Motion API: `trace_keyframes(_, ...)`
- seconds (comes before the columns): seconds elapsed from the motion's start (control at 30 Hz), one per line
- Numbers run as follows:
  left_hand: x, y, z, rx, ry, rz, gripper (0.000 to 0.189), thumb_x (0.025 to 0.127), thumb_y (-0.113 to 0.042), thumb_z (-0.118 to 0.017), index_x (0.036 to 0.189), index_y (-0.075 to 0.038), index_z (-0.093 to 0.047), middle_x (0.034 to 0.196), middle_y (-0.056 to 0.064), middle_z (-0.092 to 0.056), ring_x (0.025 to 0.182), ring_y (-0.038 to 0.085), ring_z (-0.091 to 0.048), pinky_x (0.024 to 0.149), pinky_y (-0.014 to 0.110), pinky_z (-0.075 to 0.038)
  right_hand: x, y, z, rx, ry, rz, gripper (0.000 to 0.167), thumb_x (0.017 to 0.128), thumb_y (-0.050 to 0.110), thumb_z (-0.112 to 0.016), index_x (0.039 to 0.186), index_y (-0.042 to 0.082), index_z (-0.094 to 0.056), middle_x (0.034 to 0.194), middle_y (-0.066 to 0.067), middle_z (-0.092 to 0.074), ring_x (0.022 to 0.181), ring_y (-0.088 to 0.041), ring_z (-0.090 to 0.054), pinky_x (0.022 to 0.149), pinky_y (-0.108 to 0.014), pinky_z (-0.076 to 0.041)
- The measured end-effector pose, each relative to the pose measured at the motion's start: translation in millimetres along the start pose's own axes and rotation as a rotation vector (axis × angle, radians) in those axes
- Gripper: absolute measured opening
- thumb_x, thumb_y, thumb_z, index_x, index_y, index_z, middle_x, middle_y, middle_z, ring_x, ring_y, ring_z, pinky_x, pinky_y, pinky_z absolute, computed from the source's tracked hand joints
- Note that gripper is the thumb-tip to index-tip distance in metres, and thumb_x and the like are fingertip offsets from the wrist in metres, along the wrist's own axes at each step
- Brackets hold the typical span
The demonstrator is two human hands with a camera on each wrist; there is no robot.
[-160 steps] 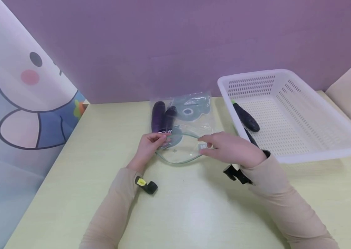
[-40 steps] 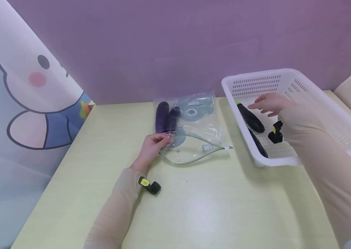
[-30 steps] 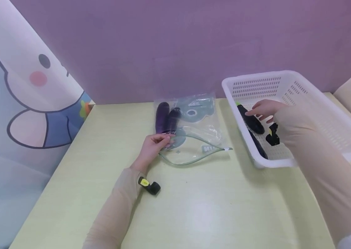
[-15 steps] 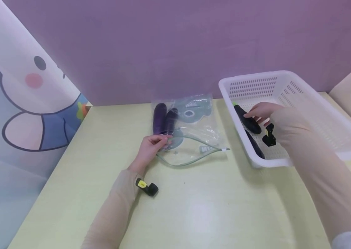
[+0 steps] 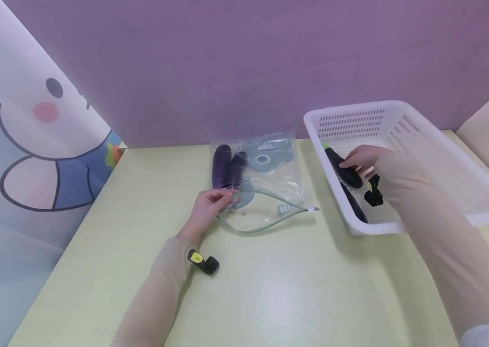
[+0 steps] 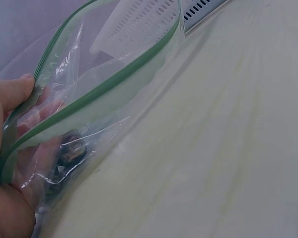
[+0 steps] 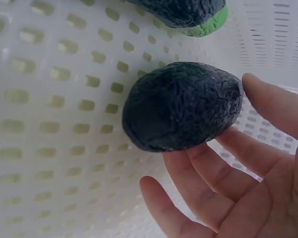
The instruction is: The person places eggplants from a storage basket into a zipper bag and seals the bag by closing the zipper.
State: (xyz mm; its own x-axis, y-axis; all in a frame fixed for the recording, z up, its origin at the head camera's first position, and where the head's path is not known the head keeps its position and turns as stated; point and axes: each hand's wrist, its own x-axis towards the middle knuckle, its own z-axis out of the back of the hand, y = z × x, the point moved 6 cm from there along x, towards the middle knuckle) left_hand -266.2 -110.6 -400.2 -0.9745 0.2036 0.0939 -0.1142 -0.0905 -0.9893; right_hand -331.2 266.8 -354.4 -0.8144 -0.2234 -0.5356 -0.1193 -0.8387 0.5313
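Note:
My left hand point(image 5: 207, 208) pinches the left edge of a clear zip bag point(image 5: 270, 180), near its green-rimmed mouth point(image 6: 114, 82). The mouth gapes, and two dark purple eggplants point(image 5: 221, 166) lie inside the bag's left part. Inside the white basket point(image 5: 406, 107), my right hand point(image 5: 365, 158) grips a dark eggplant point(image 5: 346, 172) between thumb and fingers. In the right wrist view, the thumb touches one end of this eggplant point(image 7: 184, 106) and fingers lie under it. Another eggplant point(image 5: 354, 205) rests along the basket's left wall; a green-ended eggplant point(image 7: 188, 12) shows in the right wrist view.
The perforated basket stands on the pale table point(image 5: 253, 299), right of the bag. A purple wall point(image 5: 244, 67) rises behind the table. A cartoon-printed cloth point(image 5: 27, 159) hangs on the left. Black wrist cameras point(image 5: 210, 265) sit on both sleeves.
My right hand has let go of the bag's mouth, moved right into the basket, lowered and taken hold of an eggplant. The left hand keeps its hold on the bag.

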Motion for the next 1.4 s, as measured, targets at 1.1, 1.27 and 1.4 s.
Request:
trace_keyframes(1.1, 2.2, 2.9, 0.7, -0.023, -0.006, 0.019, 0.022, 0.089, 0.001, -0.06, 0.105, 0.017, -0.059, 0.104, 0.003, -0.072, 0.078, -0.001, -0.067, 0.073, 0.015, -0.052, 5.0, -1.9, -5.3, 0.145, -0.029, -0.032, 0.043, 0.094, 0.031, -0.056, 0.115, -0.006, -0.05, 0.079, 0.002, -0.053, 0.074, -0.011, -0.051, 0.067, -0.026, -0.051)
trace_keyframes(1.27, 2.0, 1.5, 0.7, -0.008, -0.006, 0.013, 0.021, 0.089, 0.001, -0.06, 0.103, 0.017, -0.06, 0.1, -0.004, -0.072, 0.08, 0.0, -0.066, 0.073, 0.015, -0.052, 7.5, -2.0, -7.1, 0.162, -0.01, -0.032, 0.036, 0.093, 0.032, -0.057, 0.107, -0.001, -0.054, 0.078, 0.004, -0.055, 0.074, -0.011, -0.052, 0.068, -0.027, -0.05)
trace_keyframes(1.4, 2.1, 0.4, 0.5, -0.006, -0.009, 0.011, 0.021, 0.089, 0.001, -0.06, 0.102, 0.017, -0.06, 0.099, -0.006, -0.072, 0.08, -0.001, -0.066, 0.073, 0.014, -0.052, 8.6, -0.7, -8.1, 0.177, -0.019, -0.034, 0.034, 0.093, 0.032, -0.057, 0.106, 0.0, -0.054, 0.078, 0.005, -0.056, 0.074, -0.01, -0.052, 0.068, -0.027, -0.049)
